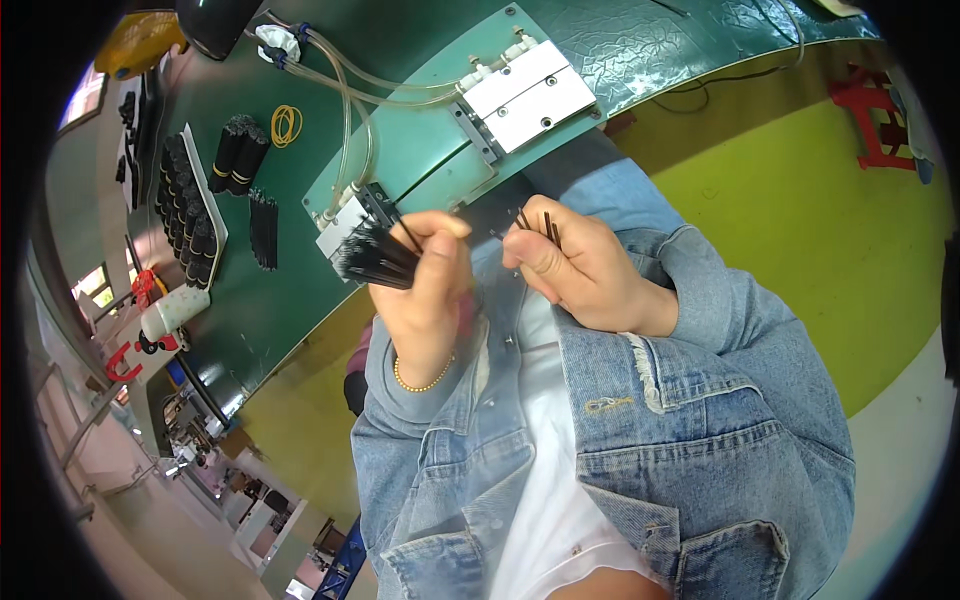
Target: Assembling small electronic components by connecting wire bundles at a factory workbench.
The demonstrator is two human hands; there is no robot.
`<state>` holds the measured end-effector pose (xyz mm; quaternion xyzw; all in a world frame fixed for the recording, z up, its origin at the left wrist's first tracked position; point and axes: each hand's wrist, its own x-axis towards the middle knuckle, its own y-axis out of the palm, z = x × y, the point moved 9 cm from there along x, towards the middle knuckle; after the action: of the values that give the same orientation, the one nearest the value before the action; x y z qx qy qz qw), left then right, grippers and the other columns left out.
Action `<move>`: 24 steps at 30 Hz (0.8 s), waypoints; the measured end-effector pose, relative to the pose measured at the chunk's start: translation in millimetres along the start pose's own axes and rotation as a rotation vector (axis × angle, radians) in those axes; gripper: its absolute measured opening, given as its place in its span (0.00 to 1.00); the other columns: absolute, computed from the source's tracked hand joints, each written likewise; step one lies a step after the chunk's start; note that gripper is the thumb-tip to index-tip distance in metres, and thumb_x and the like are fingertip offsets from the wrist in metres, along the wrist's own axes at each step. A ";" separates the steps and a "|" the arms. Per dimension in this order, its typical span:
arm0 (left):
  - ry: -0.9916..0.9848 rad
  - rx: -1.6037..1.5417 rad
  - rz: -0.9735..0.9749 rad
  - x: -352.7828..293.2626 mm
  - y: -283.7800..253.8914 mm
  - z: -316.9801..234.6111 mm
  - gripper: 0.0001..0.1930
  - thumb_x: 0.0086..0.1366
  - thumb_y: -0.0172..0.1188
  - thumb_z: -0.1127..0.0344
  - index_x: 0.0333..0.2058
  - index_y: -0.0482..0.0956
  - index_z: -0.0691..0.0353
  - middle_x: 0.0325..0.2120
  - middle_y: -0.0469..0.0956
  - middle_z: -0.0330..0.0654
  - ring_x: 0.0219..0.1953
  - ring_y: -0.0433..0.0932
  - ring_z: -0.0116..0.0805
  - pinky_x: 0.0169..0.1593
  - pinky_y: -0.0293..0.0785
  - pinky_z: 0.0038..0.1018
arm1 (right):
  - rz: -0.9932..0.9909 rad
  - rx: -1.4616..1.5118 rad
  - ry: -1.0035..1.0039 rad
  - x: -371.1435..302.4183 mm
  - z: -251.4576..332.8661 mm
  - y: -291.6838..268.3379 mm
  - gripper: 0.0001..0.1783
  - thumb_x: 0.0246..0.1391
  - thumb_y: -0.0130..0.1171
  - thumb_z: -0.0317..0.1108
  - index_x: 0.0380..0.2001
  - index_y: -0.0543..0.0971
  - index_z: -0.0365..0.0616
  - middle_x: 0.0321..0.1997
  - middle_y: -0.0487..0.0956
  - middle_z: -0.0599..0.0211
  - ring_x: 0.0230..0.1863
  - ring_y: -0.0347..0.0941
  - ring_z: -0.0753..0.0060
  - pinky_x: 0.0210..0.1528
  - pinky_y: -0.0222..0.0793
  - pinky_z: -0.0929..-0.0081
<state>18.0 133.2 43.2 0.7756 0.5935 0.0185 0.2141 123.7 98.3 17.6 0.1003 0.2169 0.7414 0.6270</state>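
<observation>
Green matting covers the bench [280, 300], with yellow floor beyond it. We find the left hand [425, 290] clenched around a bundle of thin black sticks [375, 258], too many to count. The right hand [580, 265] pinches about three such sticks [548, 228] upright between thumb and fingers [535, 255], just in front of a small clamp fixture [350, 215]. In our judgement, the few sticks should be kept parallel with tips level, and the bundle gripped firmly so none slides out. On the bench we count one larger metal block [527, 92], one loop of yellow rubber bands [286, 124], two banded bundles [238, 155] and one white tray [205, 195] of dark pieces.
</observation>
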 end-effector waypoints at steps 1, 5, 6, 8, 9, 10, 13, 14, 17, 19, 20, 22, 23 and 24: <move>-0.014 0.057 -0.012 -0.9 1.3 2.5 0.07 0.56 0.54 0.71 0.32 0.71 0.69 0.15 0.65 0.29 0.17 0.57 0.15 0.20 0.50 0.14 | 0.000 0.001 0.000 -0.1 0.7 -0.1 0.13 0.59 0.42 0.37 0.24 0.64 0.40 0.12 0.61 0.78 0.13 0.54 0.91 0.16 0.51 0.89; -0.040 0.174 -0.022 -3.5 3.0 8.0 0.08 0.56 0.55 0.71 0.33 0.71 0.69 0.15 0.65 0.29 0.17 0.57 0.14 0.20 0.49 0.14 | 0.036 0.022 0.034 -0.7 0.6 2.4 0.13 0.59 0.42 0.37 0.24 0.64 0.40 0.11 0.60 0.78 0.13 0.53 0.91 0.16 0.48 0.90; -0.039 0.178 -0.008 -4.0 3.4 9.4 0.08 0.57 0.55 0.71 0.34 0.71 0.69 0.15 0.65 0.29 0.17 0.57 0.14 0.20 0.49 0.14 | 0.043 0.019 0.038 -0.9 0.9 2.8 0.13 0.59 0.41 0.37 0.24 0.64 0.40 0.11 0.60 0.77 0.13 0.53 0.91 0.16 0.48 0.90; -0.035 0.177 0.004 -4.0 3.7 11.8 0.08 0.57 0.55 0.71 0.34 0.71 0.69 0.15 0.65 0.29 0.17 0.57 0.14 0.19 0.48 0.14 | 0.057 0.010 0.047 -1.1 1.6 3.8 0.14 0.59 0.41 0.37 0.24 0.64 0.40 0.11 0.60 0.77 0.13 0.53 0.91 0.15 0.48 0.90; -0.024 0.182 -0.005 -4.4 2.6 12.2 0.08 0.57 0.54 0.71 0.34 0.71 0.69 0.16 0.65 0.29 0.17 0.57 0.14 0.19 0.49 0.14 | 0.064 0.004 0.049 -0.8 1.2 4.9 0.14 0.59 0.41 0.37 0.24 0.64 0.40 0.11 0.60 0.77 0.13 0.53 0.91 0.15 0.48 0.90; -0.011 0.186 -0.015 -4.8 1.6 12.7 0.08 0.57 0.54 0.71 0.34 0.71 0.69 0.16 0.65 0.29 0.16 0.57 0.14 0.20 0.49 0.14 | 0.066 0.023 0.067 -0.5 -1.6 5.5 0.13 0.59 0.41 0.37 0.24 0.64 0.40 0.11 0.60 0.77 0.13 0.53 0.91 0.15 0.48 0.90; 0.025 0.092 -0.069 -5.7 -4.6 15.9 0.07 0.57 0.54 0.72 0.34 0.70 0.69 0.16 0.66 0.30 0.17 0.57 0.15 0.20 0.50 0.14 | 0.087 0.045 0.114 0.2 -8.8 9.6 0.13 0.59 0.41 0.37 0.25 0.64 0.41 0.10 0.61 0.77 0.12 0.52 0.91 0.14 0.47 0.90; 0.046 0.004 -0.107 -6.3 -8.8 17.9 0.07 0.57 0.54 0.72 0.34 0.70 0.69 0.16 0.66 0.31 0.17 0.58 0.15 0.20 0.51 0.14 | 0.074 0.054 0.117 0.5 -9.6 9.4 0.13 0.59 0.40 0.37 0.25 0.65 0.41 0.10 0.61 0.77 0.11 0.52 0.91 0.14 0.46 0.91; 0.124 -0.153 -0.185 -9.9 -20.4 23.0 0.07 0.58 0.53 0.71 0.34 0.69 0.68 0.15 0.64 0.31 0.15 0.57 0.15 0.19 0.49 0.15 | 0.065 0.052 0.137 3.2 -15.1 11.7 0.12 0.59 0.40 0.36 0.26 0.65 0.41 0.10 0.61 0.77 0.10 0.51 0.91 0.13 0.45 0.91; 0.211 -0.254 -0.238 -15.1 -30.0 26.1 0.07 0.59 0.51 0.71 0.34 0.67 0.66 0.12 0.60 0.30 0.12 0.53 0.15 0.16 0.44 0.16 | -0.003 0.039 0.134 7.1 -21.3 8.4 0.12 0.59 0.40 0.36 0.26 0.65 0.41 0.10 0.61 0.76 0.10 0.50 0.91 0.12 0.44 0.91; 0.228 -0.272 -0.258 -20.4 -34.6 34.0 0.07 0.59 0.51 0.71 0.34 0.67 0.66 0.12 0.60 0.30 0.12 0.53 0.15 0.16 0.44 0.16 | -0.036 0.032 0.132 9.3 -24.1 7.1 0.11 0.60 0.40 0.35 0.26 0.66 0.42 0.10 0.62 0.76 0.09 0.50 0.91 0.12 0.44 0.91; 0.217 -0.073 -0.267 -32.2 -35.4 51.8 0.07 0.59 0.51 0.70 0.35 0.67 0.66 0.13 0.62 0.30 0.13 0.54 0.15 0.17 0.45 0.15 | -0.040 0.037 0.159 13.0 -28.7 11.6 0.11 0.59 0.41 0.36 0.25 0.66 0.42 0.10 0.62 0.77 0.10 0.51 0.91 0.13 0.45 0.91; 0.209 0.028 -0.270 -36.4 -36.1 59.5 0.07 0.60 0.51 0.69 0.35 0.68 0.66 0.14 0.63 0.31 0.13 0.54 0.15 0.17 0.46 0.15 | -0.057 0.062 0.176 14.7 -31.5 13.1 0.11 0.59 0.42 0.36 0.25 0.66 0.42 0.10 0.62 0.77 0.11 0.52 0.91 0.13 0.46 0.90; 0.215 0.013 -0.280 -36.3 -35.9 58.2 0.07 0.60 0.51 0.69 0.35 0.68 0.66 0.14 0.63 0.31 0.13 0.54 0.15 0.17 0.46 0.15 | -0.077 0.092 0.193 16.3 -35.7 13.6 0.12 0.58 0.43 0.36 0.24 0.66 0.42 0.11 0.62 0.78 0.13 0.53 0.91 0.14 0.47 0.90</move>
<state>-9.0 88.8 -14.2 0.6804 0.7152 0.0674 0.1450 93.5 105.5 -9.9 0.0486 0.3139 0.7122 0.6259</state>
